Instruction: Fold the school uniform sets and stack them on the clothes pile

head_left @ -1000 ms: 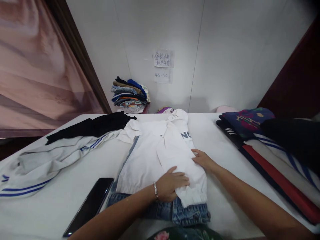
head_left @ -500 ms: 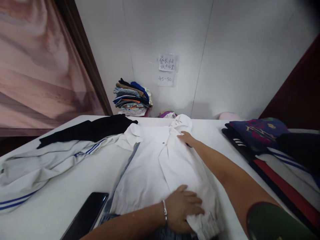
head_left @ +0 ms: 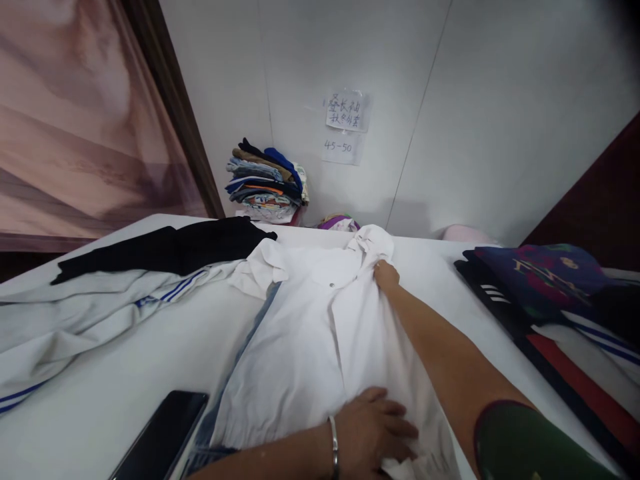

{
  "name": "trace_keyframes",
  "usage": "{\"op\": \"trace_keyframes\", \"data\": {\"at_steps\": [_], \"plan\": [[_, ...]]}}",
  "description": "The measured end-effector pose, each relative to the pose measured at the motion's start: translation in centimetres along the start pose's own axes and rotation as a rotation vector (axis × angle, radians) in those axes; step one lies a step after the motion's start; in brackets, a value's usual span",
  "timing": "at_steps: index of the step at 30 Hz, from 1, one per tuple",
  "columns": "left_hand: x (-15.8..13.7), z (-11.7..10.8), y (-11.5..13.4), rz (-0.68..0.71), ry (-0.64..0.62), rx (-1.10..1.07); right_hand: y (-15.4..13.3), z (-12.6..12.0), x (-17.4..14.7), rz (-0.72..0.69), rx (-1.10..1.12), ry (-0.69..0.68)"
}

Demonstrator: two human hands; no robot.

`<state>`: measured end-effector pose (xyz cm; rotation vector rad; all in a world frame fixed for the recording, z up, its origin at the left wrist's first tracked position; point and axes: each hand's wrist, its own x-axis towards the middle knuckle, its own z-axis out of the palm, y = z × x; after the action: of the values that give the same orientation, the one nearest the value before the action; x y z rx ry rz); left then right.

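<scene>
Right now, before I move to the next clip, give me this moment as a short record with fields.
Left hand: over the lower part of the white jacket; grip unclear
Wrist: silver bracelet, left
Right hand: fingers closed on the jacket's upper right
Beneath jacket: blue denim, showing at its left edge
Table, left: black garment, blue-striped white garment, black smartphone
Table, right: folded clothes, piled
Background: stacked clothes; handwritten sign reading 45-50
</scene>
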<state>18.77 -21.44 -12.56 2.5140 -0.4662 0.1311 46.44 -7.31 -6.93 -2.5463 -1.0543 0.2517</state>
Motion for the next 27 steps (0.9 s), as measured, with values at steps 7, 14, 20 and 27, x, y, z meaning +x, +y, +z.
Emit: {"op": "trace_keyframes", "data": {"at_steps": [7, 14, 20, 27], "plan": [[0.0, -0.3, 0.3, -0.032, 0.021, -0.037, -1.3, -2.4, -3.2, -0.27, -0.046, 0.059], [-0.3, -1.5, 2.3, -0.079, 0.056, -0.105, -0.6, 1.1, -6.4, -0.48, -0.219, -0.152], [0.0, -1.7, 3.1, -0.091, 0.047, -0.069, -0.6, 2.0, -5.7, -0.419, -0.184, -0.205], [0.2, -2.0, 3.4, -0.102, 0.04, -0.084, 1.4, 0.5, -11.3, -0.399, -0.109, -0.299]]}}
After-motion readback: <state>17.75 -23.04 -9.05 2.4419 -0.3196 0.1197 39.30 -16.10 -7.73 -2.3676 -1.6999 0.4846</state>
